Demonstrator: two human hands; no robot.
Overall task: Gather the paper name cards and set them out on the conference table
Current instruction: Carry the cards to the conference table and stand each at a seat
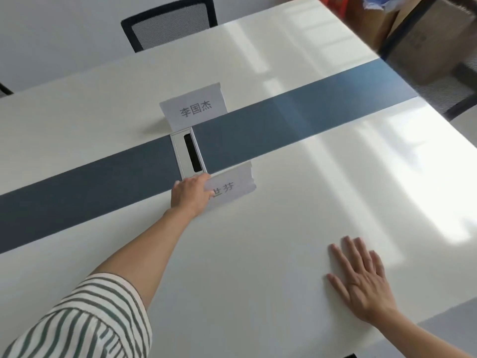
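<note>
While the right hand [361,282] braces flat, the left hand [191,193] apparently pinches a name card [232,188] beside the cable hatch [189,153].

- Left hand [191,195], arm stretched far forward, pinches the edge of a white paper name card [232,188].
- Right hand [361,280] lies flat, palm down, fingers spread.

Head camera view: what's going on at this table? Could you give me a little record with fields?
table: white conference table with a blue strip across it
far name card: stands just beyond the strip, behind the cable hatch
near name card: on the strip's near side, by the hatch
left hand: grips the near card's left end
right hand: flat on the table, fingers spread, holding nothing
seating: mesh chair at the far side
</note>
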